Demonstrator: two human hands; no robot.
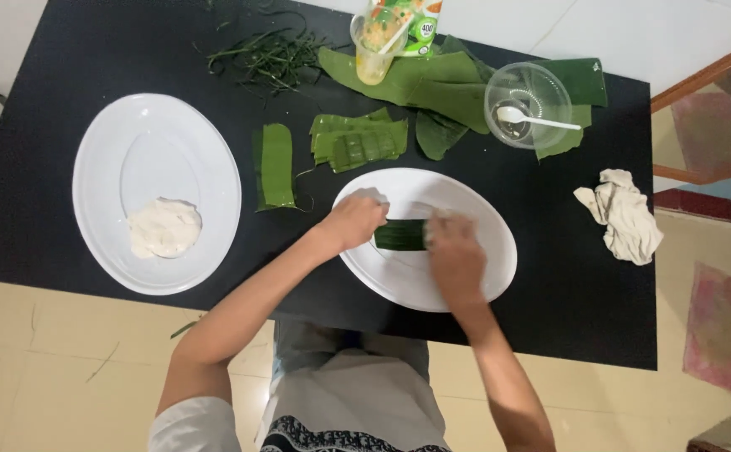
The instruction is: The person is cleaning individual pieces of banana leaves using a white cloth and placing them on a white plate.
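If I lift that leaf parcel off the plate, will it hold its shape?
The leaf parcel is probably soft and bendy; both hands, left and right, hold its ends. It looks untied, so it may unroll. Likely light.

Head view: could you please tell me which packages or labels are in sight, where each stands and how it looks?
Printed pouch: far edge of the black table, behind a clear cup of yellowish filling; upright, green, white and orange.
No other label, sign or screen is visible.
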